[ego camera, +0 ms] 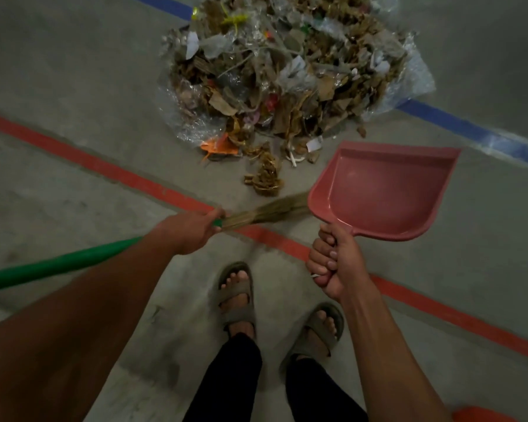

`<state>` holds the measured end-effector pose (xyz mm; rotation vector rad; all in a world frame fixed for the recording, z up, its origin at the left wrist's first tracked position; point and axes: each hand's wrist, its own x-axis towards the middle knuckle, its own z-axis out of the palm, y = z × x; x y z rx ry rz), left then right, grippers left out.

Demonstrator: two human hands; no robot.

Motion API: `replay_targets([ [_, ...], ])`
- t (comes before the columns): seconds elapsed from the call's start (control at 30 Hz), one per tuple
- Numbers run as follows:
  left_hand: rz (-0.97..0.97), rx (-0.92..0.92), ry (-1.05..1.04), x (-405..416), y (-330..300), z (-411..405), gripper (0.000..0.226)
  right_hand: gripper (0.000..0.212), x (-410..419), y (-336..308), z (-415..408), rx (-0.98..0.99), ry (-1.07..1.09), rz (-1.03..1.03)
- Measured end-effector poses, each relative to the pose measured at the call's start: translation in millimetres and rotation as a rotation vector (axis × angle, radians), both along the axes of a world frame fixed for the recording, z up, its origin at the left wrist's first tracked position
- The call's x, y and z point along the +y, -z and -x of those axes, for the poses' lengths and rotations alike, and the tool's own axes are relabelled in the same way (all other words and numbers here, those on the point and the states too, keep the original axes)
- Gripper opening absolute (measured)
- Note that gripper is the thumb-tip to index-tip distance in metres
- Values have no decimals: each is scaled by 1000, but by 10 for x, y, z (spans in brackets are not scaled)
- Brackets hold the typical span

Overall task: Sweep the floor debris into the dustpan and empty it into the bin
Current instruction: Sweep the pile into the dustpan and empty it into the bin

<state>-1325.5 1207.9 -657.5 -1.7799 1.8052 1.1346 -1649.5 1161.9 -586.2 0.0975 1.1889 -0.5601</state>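
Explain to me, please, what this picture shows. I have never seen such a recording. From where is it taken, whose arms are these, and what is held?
There is no machine here. A person wears one camera on the head; it looks down at their own arms and sandalled feet. The left hand grips a broom where its green handle meets the bristles. The right hand has its fingers curled round the handle of a pink dustpan, which holds nothing. On the grey floor, ahead of the feet, lies a debris pile of paper scraps and clear plastic. A red line and a blue line cross the floor.

Grey concrete floor (pixel 73 178), red line (pixel 89 159), blue line (pixel 470 126), debris pile (pixel 281 74)
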Motion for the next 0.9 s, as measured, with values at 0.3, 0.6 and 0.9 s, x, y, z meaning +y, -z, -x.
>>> replay_targets([
  [0.3,238,-241,-130,-474,167,-587,34,38,-140,149,-390,-79,-95,-52],
  [0.6,393,-57,-201,-466,-287,-857,39,38,-63,-28,-958,-102,-153,-79],
  [0.9,366,-1,-382,-202,-488,-1138,32,39,132,-64,-1124,-104,-158,-178],
])
